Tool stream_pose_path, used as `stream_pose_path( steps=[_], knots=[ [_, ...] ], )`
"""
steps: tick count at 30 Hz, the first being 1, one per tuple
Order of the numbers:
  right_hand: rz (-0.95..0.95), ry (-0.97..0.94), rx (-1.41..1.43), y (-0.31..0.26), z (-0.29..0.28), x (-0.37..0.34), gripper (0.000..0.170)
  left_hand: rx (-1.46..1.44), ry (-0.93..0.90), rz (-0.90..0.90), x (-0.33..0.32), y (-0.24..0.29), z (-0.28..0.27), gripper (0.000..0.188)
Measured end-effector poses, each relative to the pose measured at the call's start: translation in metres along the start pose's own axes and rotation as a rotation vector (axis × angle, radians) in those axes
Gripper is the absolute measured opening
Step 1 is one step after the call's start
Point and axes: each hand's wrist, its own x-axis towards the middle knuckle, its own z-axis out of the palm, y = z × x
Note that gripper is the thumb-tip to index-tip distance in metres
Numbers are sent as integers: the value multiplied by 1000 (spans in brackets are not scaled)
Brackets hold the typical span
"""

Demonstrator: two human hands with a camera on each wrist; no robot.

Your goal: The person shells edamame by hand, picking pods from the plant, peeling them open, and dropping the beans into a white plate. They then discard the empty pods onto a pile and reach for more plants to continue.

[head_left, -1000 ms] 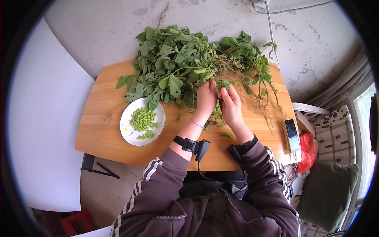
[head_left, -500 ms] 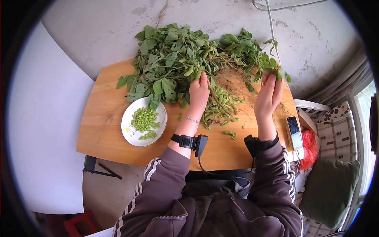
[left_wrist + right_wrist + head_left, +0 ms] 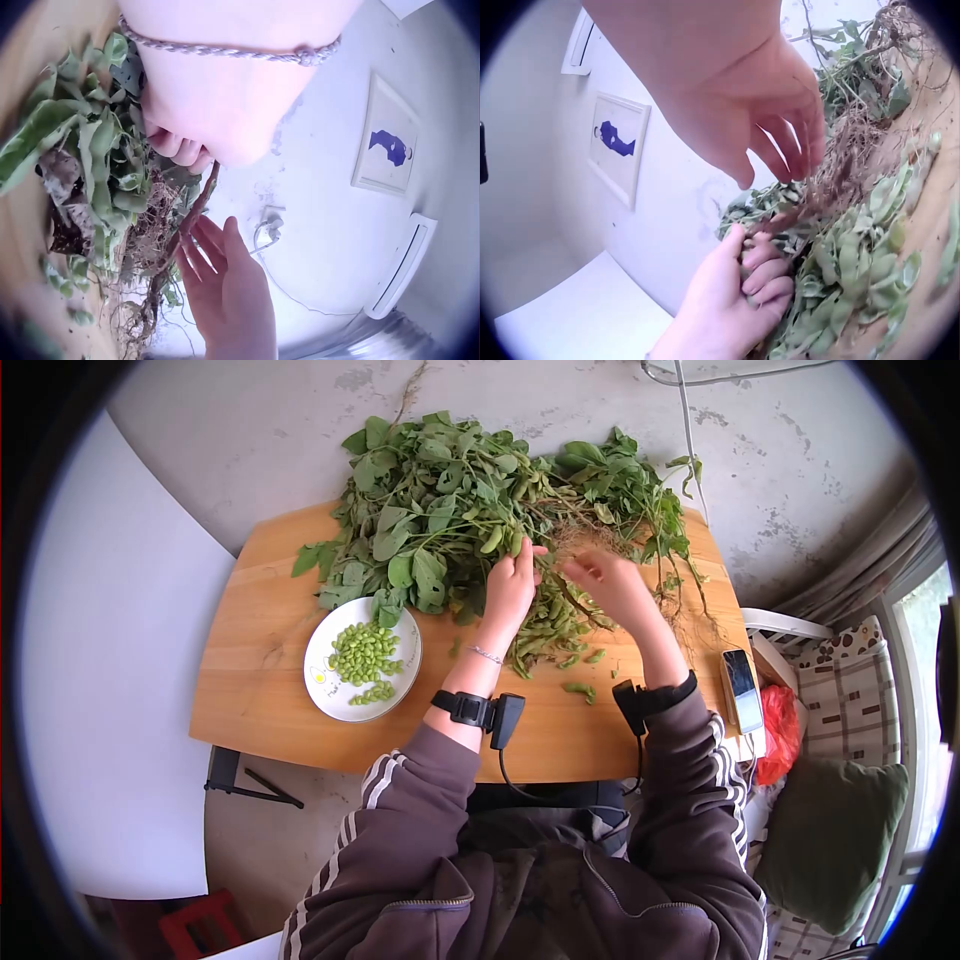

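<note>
My left hand (image 3: 510,592) grips a brown plant stem (image 3: 196,208) near the front of a leafy heap of bean plants (image 3: 410,510). Pods hang beside its fingertips in the head view. To its right, my right hand (image 3: 618,592) comes close to the same stem, fingers loosely bent and thumb apart, with nothing held. Roots (image 3: 855,150) trail from the stem's far end in the wrist views. Below both hands lies a pile of green bean pods (image 3: 548,628).
A white plate (image 3: 400,688) with shelled green beans (image 3: 362,652) stands at the left. More plants (image 3: 620,490) with roots lie at the back right. A phone (image 3: 741,690) rests near the right edge. A wall (image 3: 260,450) closes off the back.
My right hand was beside the left, then swung right holding a leafy sprig, and is now back near the stem without it. The left hand stays by the heap.
</note>
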Motion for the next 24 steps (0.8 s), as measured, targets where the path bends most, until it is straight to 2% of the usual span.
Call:
stream_pose_path(
  steps=[2, 3, 6, 8, 9, 12, 13, 16, 17, 18, 20, 24],
  knots=[
    [-119, -22, -26, -2, 18, -12, 33, 51, -14, 92, -2, 2, 1, 52],
    [-58, -70, -91, -5, 23, -14, 29, 108, -4, 123, -4, 2, 2, 53],
    [28, 6, -44, 9, 44, -14, 28, 314, 22, 179, -4, 5, 1, 55],
    [-36, 152, -34, 14, 47, -16, 22, 494, 24, 162, 0, 7, -4, 56],
    [-84, 204, -36, 15, 46, -18, 20, 391, 123, 314, -6, 12, -1, 60],
    [-131, 304, -60, 17, 40, -20, 18, 318, 274, 317, -10, 16, -2, 61],
    [-130, 327, -71, 18, 38, -20, 17, 363, 242, 202, -12, 19, -10, 58],
    [-172, 454, -128, 20, 36, -20, 17, 216, 440, 349, -6, 6, -13, 54],
    [-170, 457, -131, 19, 34, -20, 16, 214, 510, 423, -3, 2, -16, 48],
    [-170, 460, -133, 14, 28, -21, 16, 224, 549, 399, -14, 23, -15, 39],
    [-182, 476, -152, 13, 25, -22, 15, 194, 671, 461, -11, 28, -16, 31],
    [-224, 521, -265, 21, 26, -22, 12, 174, 517, 546, -5, 20, -21, 26]
  ],
)
